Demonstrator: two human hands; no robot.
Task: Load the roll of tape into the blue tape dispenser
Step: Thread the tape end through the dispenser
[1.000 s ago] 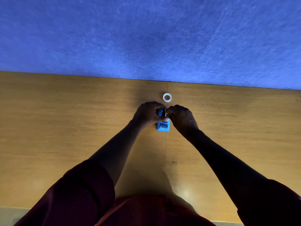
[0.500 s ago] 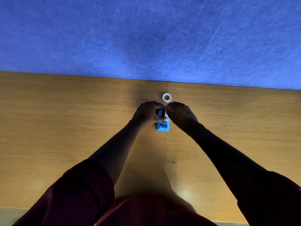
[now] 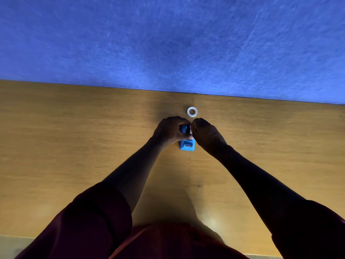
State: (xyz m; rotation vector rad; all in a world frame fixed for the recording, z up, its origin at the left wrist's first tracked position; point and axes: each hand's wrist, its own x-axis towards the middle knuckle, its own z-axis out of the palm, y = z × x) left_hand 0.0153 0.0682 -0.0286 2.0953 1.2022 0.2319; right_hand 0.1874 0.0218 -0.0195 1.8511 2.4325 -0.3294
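A: Blue tape dispenser (image 3: pixel 187 144)?
B: On desk (image 3: pixel 74 137), centre. Left hand (image 3: pixel 170 130) grip clamped round it; right hand (image 3: pixel 206 135) curled at its top, contents unclear.
A: Tape roll (image 3: pixel 192 111)?
B: Flat on desk, just beyond both hands.
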